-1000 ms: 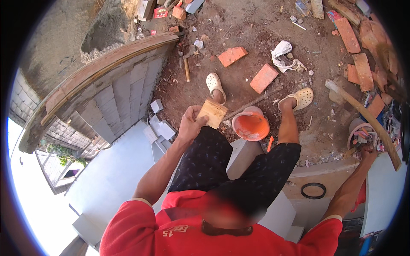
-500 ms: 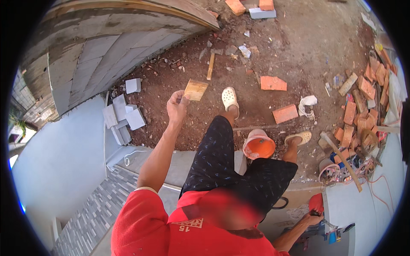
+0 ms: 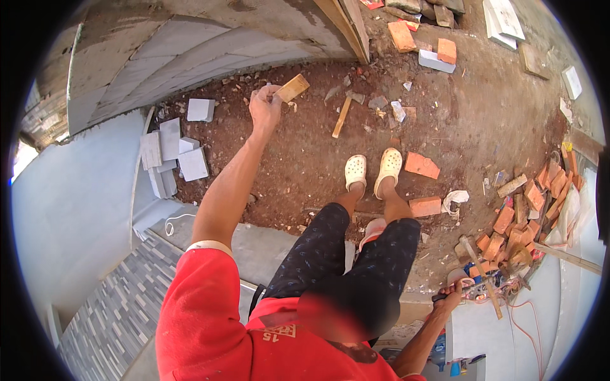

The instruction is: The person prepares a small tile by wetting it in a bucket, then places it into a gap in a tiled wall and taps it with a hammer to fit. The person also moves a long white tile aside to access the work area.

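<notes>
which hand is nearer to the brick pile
Right: the right hand is below and left of the brick pile in view, fairly close; the left hand is much farther left, holding a wooden piece.

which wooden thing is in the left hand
The small flat board, gripped at one end by the left hand; the wooden-handled hammer lies on the dirt.

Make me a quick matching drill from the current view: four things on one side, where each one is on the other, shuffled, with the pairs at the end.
Things
1. wooden piece
2. dark handle
3. wooden-handled hammer
4. cream clogs

Places
A. lying on the dirt
B. gripped in the right hand
C. worn on the feet
D. held up in the left hand

Pairs: 1-D, 2-B, 3-A, 4-C
</notes>
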A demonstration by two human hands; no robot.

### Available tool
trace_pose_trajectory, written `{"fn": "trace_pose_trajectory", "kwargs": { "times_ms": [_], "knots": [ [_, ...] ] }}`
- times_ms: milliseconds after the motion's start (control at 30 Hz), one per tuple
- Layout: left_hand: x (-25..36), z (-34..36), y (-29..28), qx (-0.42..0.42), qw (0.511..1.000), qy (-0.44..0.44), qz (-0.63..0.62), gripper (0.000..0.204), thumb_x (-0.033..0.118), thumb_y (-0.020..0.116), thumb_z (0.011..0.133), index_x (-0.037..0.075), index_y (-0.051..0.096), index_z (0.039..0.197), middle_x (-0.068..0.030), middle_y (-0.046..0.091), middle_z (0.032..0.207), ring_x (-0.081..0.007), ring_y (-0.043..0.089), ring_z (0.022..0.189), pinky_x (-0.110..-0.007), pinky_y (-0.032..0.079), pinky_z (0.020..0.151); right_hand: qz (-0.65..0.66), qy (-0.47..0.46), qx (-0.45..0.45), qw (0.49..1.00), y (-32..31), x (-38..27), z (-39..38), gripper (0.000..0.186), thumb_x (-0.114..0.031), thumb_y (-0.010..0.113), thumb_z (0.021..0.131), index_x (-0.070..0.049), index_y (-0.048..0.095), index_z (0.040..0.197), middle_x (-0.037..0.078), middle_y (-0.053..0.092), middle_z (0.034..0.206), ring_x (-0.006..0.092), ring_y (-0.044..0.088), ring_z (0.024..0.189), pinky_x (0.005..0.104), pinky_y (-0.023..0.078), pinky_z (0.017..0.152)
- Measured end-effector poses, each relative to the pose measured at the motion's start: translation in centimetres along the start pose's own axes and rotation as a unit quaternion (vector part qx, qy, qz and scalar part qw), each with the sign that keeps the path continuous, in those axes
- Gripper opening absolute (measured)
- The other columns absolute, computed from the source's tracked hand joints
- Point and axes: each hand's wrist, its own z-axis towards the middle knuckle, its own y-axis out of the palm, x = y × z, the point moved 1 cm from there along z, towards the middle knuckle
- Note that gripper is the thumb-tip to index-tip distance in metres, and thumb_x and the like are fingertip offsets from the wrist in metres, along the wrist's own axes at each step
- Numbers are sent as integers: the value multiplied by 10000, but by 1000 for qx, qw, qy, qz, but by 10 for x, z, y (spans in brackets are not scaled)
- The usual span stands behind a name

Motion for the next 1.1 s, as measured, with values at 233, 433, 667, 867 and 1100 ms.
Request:
{"fn": "trace_pose_trajectory", "kwargs": {
  "times_ms": [233, 433, 667, 867, 1100],
  "knots": [
    [-42, 86, 65, 68, 996, 40, -31, 144, 88, 727, 844, 96, 778, 978, -77, 708, 809, -244, 582, 886, -385, 476, 855, -183, -175, -90, 963, 108, 40, 69, 216, -260, 702, 943, -83, 578, 948, -39, 419, 599, 92, 400, 432, 269, 329, 399],
    [-94, 151, 122, 12, 982, -108, -153, 153, 78, 747, 856, 48, 768, 1005, -61, 724, 795, -162, 621, 700, -315, 491, 734, -248, -318, -183, 897, 233, 80, 38, 233, -273, 693, 955, -63, 592, 946, -34, 441, 588, 73, 394, 438, 278, 327, 405],
    [-110, 200, 138, 4, 969, -13, -248, 173, 45, 747, 882, -1, 733, 1048, -58, 711, 868, -118, 621, 750, -282, 487, 679, -238, -414, -234, 847, 382, 132, -47, 216, -246, 716, 955, -50, 638, 907, -61, 453, 614, 43, 363, 501, 272, 256, 461],
    [-111, 202, 151, 30, 950, 48, -308, 208, 85, 761, 893, 0, 678, 1064, -54, 655, 920, -131, 600, 823, -291, 494, 748, -303, -480, -301, 766, 527, 165, -58, 374, -312, 714, 942, 11, 688, 1129, 63, 617, 742, 127, 547, 686, 312, 439, 623],
    [-125, 213, 166, 124, 941, 114, -294, 272, 154, 801, 886, 2, 640, 1044, -57, 655, 911, -130, 589, 814, -289, 487, 743, -184, -552, -335, 741, 670, 198, -43, 301, -327, 710, 953, -31, 690, 1004, 8, 511, 616, 93, 424, 571, 314, 352, 538]
  ]
}}
